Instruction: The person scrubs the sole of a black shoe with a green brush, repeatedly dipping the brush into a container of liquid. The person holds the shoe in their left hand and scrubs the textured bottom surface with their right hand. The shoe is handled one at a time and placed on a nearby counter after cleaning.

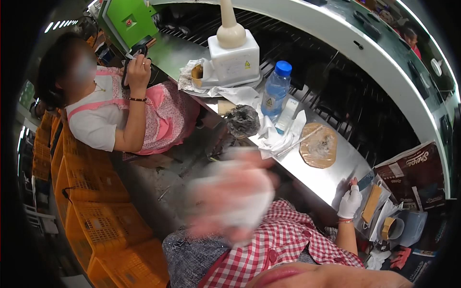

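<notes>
Blurring left hand (230, 192), grip perhaps empty

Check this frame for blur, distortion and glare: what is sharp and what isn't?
Head view: the left hand is smeared by motion blur, its grip unreadable; the white-gloved right hand on the steel bench is sharp, as is the blue-capped bottle; fisheye bends the conveyor rail into an arc; dark vignette at the rim; mild sheen on the steel.

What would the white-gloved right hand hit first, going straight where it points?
Likely only bare metal table; the right hand points along it, between a round brown pad and a small dark card.
</notes>
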The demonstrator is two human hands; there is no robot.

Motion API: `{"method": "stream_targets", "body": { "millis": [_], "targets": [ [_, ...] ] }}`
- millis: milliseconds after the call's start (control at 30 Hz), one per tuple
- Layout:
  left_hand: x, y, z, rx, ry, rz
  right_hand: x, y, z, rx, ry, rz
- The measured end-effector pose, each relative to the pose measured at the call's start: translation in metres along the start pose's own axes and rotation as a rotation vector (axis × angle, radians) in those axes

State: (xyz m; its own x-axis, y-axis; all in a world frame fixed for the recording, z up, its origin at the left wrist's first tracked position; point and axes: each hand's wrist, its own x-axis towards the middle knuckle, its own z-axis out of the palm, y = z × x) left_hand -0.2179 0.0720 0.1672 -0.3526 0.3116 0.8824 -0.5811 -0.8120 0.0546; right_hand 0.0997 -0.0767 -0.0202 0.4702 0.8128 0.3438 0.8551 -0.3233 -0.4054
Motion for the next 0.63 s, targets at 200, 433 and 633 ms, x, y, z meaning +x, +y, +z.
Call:
{"method": "stream_targets", "body": {
  "millis": [200,433,633],
  "targets": [
    [-0.148,-0.061,0.024,0.277,-0.635,-0.851,0.012,-0.009,0.009,0.013,0.200,-0.213],
    [-0.229,-0.062,0.023,0.421,-0.727,-0.903,0.011,-0.009,0.010,0.070,0.106,-0.148],
    [-0.176,-0.080,0.052,0.305,-0.459,-0.942,-0.010,0.117,0.130,1.994,0.030,0.287]
  ]
}}
